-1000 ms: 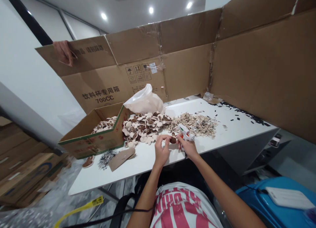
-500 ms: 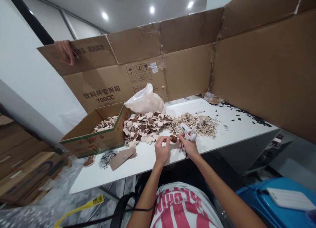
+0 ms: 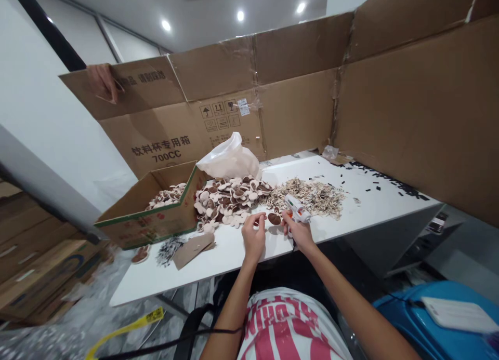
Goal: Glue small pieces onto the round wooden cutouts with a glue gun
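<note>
My right hand [image 3: 298, 232] is wrapped round a white hot glue gun [image 3: 297, 208], its body tilted over the table. By that hand's fingertips is a small brown and cream felt piece [image 3: 275, 219], which they seem to touch. My left hand [image 3: 253, 236] is just left of the piece and apart from it, thumb and forefinger pinched; whatever is between them is too small to make out. Behind my hands lie a heap of cream and brown felt pieces [image 3: 230, 196] and a pile of thin beige strips [image 3: 307, 196].
An open cardboard box [image 3: 144, 227] with more felt pieces stands left on the white table [image 3: 218, 269]. Nearby are a brown card [image 3: 193, 250] and black-and-white bits [image 3: 168, 250]. Cardboard walls [image 3: 296, 113] enclose the back; another person's hand [image 3: 103, 83] grips the left panel. Black bits [image 3: 390, 181] lie right.
My left hand has drawn a little to the left, away from the brown felt piece. My right hand and the glue gun have barely moved.
</note>
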Action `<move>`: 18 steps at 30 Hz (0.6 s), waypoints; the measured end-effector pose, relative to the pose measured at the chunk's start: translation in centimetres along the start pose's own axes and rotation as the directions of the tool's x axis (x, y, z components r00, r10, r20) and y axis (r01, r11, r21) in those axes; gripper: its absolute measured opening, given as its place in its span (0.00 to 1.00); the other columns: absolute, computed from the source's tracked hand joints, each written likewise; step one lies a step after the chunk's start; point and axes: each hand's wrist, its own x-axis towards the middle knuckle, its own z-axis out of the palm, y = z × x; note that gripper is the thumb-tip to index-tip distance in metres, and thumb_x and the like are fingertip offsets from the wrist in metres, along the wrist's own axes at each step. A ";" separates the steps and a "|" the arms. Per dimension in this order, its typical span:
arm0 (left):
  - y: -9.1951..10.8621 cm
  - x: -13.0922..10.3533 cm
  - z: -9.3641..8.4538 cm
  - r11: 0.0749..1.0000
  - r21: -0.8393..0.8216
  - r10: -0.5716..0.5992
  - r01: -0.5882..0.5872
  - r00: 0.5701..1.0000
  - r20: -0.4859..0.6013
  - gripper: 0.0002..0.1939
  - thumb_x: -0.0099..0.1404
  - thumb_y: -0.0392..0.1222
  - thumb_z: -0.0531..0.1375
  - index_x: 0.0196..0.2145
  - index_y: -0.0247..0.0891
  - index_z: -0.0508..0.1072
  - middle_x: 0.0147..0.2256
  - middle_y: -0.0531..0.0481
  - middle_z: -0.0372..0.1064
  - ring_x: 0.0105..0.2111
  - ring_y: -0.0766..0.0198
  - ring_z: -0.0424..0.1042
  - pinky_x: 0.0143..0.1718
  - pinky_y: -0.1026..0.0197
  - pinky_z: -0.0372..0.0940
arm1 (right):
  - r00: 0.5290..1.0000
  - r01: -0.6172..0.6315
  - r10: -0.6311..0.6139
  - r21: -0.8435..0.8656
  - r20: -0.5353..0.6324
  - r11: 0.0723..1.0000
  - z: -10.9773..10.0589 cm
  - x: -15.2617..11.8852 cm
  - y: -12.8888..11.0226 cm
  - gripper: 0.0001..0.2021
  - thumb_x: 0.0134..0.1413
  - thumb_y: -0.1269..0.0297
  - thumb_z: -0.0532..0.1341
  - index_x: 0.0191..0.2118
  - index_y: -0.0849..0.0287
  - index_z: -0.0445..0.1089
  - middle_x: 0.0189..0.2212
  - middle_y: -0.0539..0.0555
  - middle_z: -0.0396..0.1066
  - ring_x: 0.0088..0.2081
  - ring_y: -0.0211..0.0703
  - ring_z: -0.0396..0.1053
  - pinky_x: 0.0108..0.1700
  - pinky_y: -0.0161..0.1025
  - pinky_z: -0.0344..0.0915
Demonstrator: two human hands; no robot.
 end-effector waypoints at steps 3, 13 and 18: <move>0.1 0.0 -0.1 1.000 0.018 0.018 -0.017 0.999 -0.039 0.11 0.74 0.44 0.59 0.43 0.41 0.81 0.40 0.46 0.79 0.39 0.58 0.75 0.44 0.57 0.69 | 1.000 0.017 -0.017 0.044 -0.006 0.999 0.1 0.0 0.1 0.26 0.51 0.38 0.74 0.38 0.57 0.72 0.23 0.51 0.73 0.17 0.41 0.66 0.18 0.33 0.61; 0.3 0.0 -0.2 0.998 0.039 -0.047 0.052 0.993 -0.107 0.09 0.70 0.46 0.63 0.38 0.40 0.82 0.35 0.47 0.79 0.33 0.60 0.73 0.40 0.58 0.68 | 0.999 0.029 -0.029 0.039 -0.015 0.999 -0.1 0.2 0.4 0.25 0.54 0.39 0.73 0.38 0.57 0.73 0.24 0.52 0.73 0.18 0.41 0.65 0.17 0.32 0.60; 0.4 0.0 -0.3 0.995 -0.004 -0.100 0.100 0.991 -0.093 0.13 0.75 0.47 0.56 0.40 0.40 0.78 0.38 0.46 0.79 0.40 0.57 0.76 0.45 0.57 0.67 | 0.999 0.029 -0.028 0.046 -0.019 0.999 0.1 0.1 0.2 0.26 0.52 0.38 0.73 0.37 0.58 0.73 0.23 0.53 0.72 0.18 0.41 0.65 0.17 0.32 0.58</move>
